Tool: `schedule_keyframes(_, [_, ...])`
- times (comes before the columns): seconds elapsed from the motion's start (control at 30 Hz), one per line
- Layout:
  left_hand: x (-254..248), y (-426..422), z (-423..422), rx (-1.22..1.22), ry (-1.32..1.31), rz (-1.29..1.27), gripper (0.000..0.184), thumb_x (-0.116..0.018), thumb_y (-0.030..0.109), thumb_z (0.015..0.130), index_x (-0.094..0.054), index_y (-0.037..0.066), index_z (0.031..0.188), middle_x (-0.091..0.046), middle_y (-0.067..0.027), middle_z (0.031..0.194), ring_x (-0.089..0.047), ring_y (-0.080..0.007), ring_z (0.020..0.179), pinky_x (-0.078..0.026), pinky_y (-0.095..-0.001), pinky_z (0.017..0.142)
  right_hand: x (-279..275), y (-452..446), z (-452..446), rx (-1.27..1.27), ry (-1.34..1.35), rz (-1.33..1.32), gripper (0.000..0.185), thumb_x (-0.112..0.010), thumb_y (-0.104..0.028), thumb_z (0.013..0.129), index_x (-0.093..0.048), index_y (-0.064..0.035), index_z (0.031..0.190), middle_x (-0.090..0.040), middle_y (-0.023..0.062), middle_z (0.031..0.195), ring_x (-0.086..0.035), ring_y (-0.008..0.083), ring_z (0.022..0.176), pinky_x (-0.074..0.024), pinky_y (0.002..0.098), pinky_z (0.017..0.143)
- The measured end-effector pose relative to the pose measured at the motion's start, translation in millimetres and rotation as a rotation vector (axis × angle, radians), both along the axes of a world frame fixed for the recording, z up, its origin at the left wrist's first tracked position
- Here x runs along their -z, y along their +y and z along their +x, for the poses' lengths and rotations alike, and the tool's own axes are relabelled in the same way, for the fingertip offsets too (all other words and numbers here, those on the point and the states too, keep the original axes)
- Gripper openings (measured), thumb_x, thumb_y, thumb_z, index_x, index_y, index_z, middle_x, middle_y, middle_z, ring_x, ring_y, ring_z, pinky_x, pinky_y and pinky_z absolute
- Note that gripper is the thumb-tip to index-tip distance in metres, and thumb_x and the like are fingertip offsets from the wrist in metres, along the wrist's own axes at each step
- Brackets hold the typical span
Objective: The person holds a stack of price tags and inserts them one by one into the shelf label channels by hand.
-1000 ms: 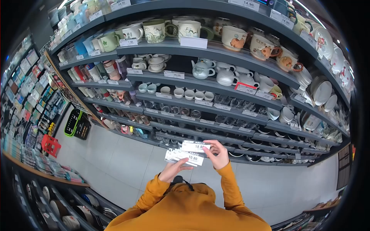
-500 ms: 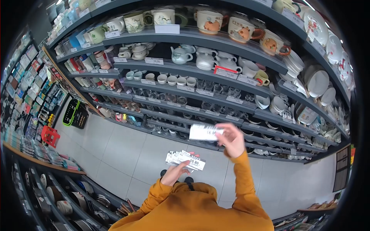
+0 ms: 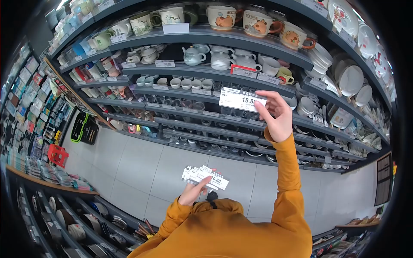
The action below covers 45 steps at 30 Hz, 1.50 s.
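Your right fingers (image 3: 267, 94) were pinched together on one tag (image 3: 236, 99), with the thumb over the front at its right end, covering the last of a price that began 18.8. Your right hand (image 3: 279, 122) held it up with the arm stretched out, nearly level and facing you, in front of the shelf rows; whether it touched an edge behind it, the view did not show. Your left hand (image 3: 190, 195) was lower, near your body, its fingers clamped on a loose fan of tags (image 3: 198, 176), the thumb across the top one. So one tag was out on its own and several were in the fan, too overlapped to count. Beyond the raised tag, labels (image 3: 165, 64) sat along many shelf edges, one in a red frame (image 3: 244, 71), and a white card (image 3: 176, 28) stood before the patterned mugs (image 3: 221, 18). Teapots (image 3: 193, 56) stood on the shelf (image 3: 202, 72) under the mugs, with small cups (image 3: 175, 82) and glasses (image 3: 198, 105) lower down and plates (image 3: 350, 80) off to the right. Farther left, a black and green basket (image 3: 78, 126) and a red stool (image 3: 57, 155) stood on the tiled floor (image 3: 129, 172).
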<state>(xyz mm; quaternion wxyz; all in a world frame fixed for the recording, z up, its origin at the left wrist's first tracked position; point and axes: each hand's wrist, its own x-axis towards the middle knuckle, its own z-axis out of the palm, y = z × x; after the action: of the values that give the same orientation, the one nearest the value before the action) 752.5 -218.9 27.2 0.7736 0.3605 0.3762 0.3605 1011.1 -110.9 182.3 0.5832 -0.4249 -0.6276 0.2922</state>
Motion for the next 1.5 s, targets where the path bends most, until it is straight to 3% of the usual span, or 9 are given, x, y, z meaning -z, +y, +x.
schedule_keyframes(0.2, [9.3,-9.6,1.4,-0.064,0.018,-0.064,0.033,-0.056,0.016,0.095,-0.054,0.002,0.124,-0.064,-0.0073,0.113,-0.042,-0.0038,0.064,-0.031,-0.0199,0.051,0.0,1.7,-0.5,-0.013,-0.017,-0.015,0.026,-0.068,-0.008,0.086,-0.062,-0.0019,0.111,-0.065,0.0022,0.086,-0.053,0.0032,0.066,-0.0430,0.0174,0.060])
schedule_keyframes(0.4, [-0.8,-4.9,3.4,0.029,-0.110,-0.064,0.036,-0.054,0.018,0.096,-0.052,0.002,0.127,-0.062,-0.0092,0.123,-0.047,-0.0027,0.067,-0.034,-0.0181,0.050,5.8,7.9,3.2,-0.046,-0.034,-0.047,0.026,-0.068,-0.009,0.086,-0.062,-0.0025,0.111,-0.062,0.0007,0.082,-0.053,0.0036,0.065,-0.0427,0.0176,0.059])
schedule_keyframes(0.5, [-4.3,-2.9,9.7,0.021,-0.035,-0.018,0.035,-0.054,0.017,0.096,-0.051,0.002,0.128,-0.060,-0.0115,0.127,-0.046,-0.0022,0.066,-0.032,-0.0176,0.050,6.2,8.6,5.3,-0.047,-0.039,-0.053,0.026,-0.068,-0.010,0.087,-0.062,-0.0028,0.111,-0.063,0.0010,0.082,-0.053,0.0038,0.064,-0.0428,0.0176,0.059])
schedule_keyframes(0.83, [7.3,1.6,16.7,0.023,-0.007,-0.038,0.034,-0.057,0.021,0.095,-0.056,0.003,0.124,-0.063,0.0002,0.097,-0.041,-0.0030,0.061,-0.033,-0.0186,0.051,7.8,30.0,7.3,-0.080,-0.075,-0.043,0.025,-0.068,-0.010,0.087,-0.063,-0.0034,0.110,-0.066,0.0030,0.085,-0.059,0.0060,0.072,-0.0469,0.0203,0.067])
schedule_keyframes(0.97, [11.6,2.4,17.9,0.001,-0.015,-0.026,0.034,-0.058,0.021,0.095,-0.057,0.003,0.124,-0.063,0.0003,0.099,-0.039,-0.0035,0.060,-0.033,-0.0190,0.051,-16.6,69.1,5.6,-0.080,-0.155,0.099,0.022,-0.067,-0.012,0.087,-0.063,-0.0021,0.107,-0.069,0.0061,0.092,-0.065,0.0108,0.082,-0.0511,0.0255,0.075])
schedule_keyframes(1.17, [4.1,3.3,21.6,-0.021,-0.005,-0.024,0.035,-0.058,0.020,0.095,-0.057,0.003,0.125,-0.062,0.0006,0.099,-0.038,-0.0042,0.059,-0.034,-0.0197,0.052,-79.6,178.1,3.1,0.194,-0.408,0.627,0.016,-0.064,-0.013,0.087,-0.060,-0.0049,0.100,-0.071,0.0115,0.089,-0.070,0.0214,0.080,-0.0527,0.0281,0.074])
schedule_keyframes(1.23, [6.5,1.3,19.5,-0.050,0.002,-0.035,0.034,-0.059,0.020,0.094,-0.058,0.002,0.123,-0.062,0.0008,0.097,-0.039,-0.0044,0.059,-0.034,-0.0203,0.052,-89.9,214.4,7.3,0.203,-0.363,0.577,0.015,-0.064,-0.014,0.087,-0.059,-0.0049,0.099,-0.071,0.0105,0.089,-0.070,0.0214,0.082,-0.0530,0.0297,0.074])
schedule_keyframes(1.27, [11.5,0.1,18.2,-0.065,0.005,-0.043,0.033,-0.060,0.020,0.094,-0.058,0.002,0.122,-0.062,0.0008,0.096,-0.039,-0.0045,0.059,-0.034,-0.0206,0.052,-92.8,226.4,9.1,0.243,-0.418,0.515,0.015,-0.065,-0.013,0.088,-0.059,-0.0032,0.097,-0.071,0.0084,0.091,-0.069,0.0167,0.085,-0.0527,0.0263,0.078])
schedule_keyframes(1.5, [13.7,-4.3,15.2,-0.188,-0.031,-0.084,0.030,-0.062,0.019,0.093,-0.062,0.000,0.115,-0.062,0.0007,0.087,-0.041,-0.0051,0.060,-0.035,-0.0216,0.053,-88.3,275.9,6.6,0.206,-0.660,0.517,0.013,-0.060,-0.014,0.088,-0.057,-0.0106,0.101,-0.070,0.0091,0.092,-0.067,0.0269,0.081,-0.0511,0.0362,0.073])
